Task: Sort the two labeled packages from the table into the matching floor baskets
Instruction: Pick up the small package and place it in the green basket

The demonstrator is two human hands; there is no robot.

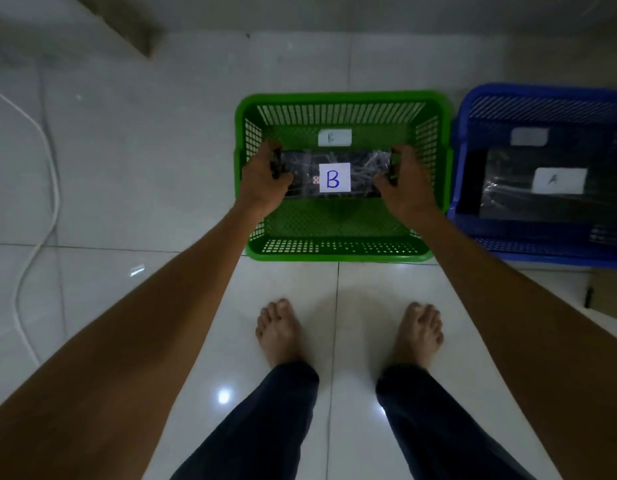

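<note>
A dark, plastic-wrapped package with a white label marked B is held level inside the opening of the green floor basket. My left hand grips its left end and my right hand grips its right end. A small white tag sits on the green basket's far wall. To the right, the blue floor basket holds a second dark wrapped package with a white label marked A; a blurred white tag is on its far wall.
Both baskets stand side by side on a glossy white tiled floor. My bare feet are just in front of the green basket. A white cable snakes along the floor at the left. A wall base or step runs at the upper left.
</note>
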